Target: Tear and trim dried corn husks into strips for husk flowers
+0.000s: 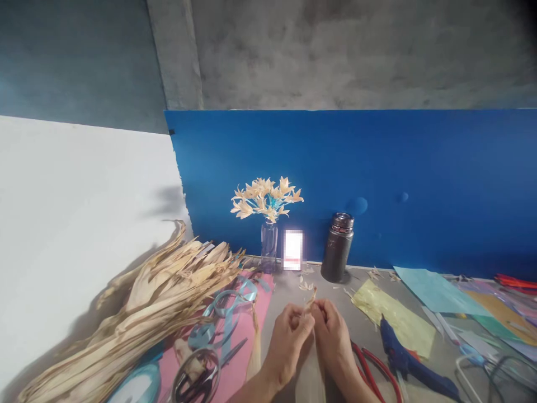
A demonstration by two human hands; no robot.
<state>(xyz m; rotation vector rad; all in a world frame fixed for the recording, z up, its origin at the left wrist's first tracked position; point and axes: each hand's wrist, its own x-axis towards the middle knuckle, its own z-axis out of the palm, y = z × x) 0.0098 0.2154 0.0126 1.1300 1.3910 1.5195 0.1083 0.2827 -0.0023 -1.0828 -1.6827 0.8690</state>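
My left hand (288,342) and my right hand (334,334) meet at the middle front of the table, fingers closed in a pinch. Between them is a pale dried corn husk (310,374); its twisted tip pokes up past the fingertips, and its broad end hangs down toward me. The fingers hide the gripped part. Small husk scraps (306,285) lie just beyond the hands. To the left are scissors (201,374) and curled light-blue ribbon (224,313) on pink paper (229,380). Red-handled pliers (380,366) rest beside my right wrist.
A big pile of dried corn husks (155,302) covers the left side. At the back stand a vase (269,246) of husk flowers (268,197), a lit screen (292,250) and a dark flask (337,249). A blue glue gun (409,361) and coloured sheets (438,291) lie right.
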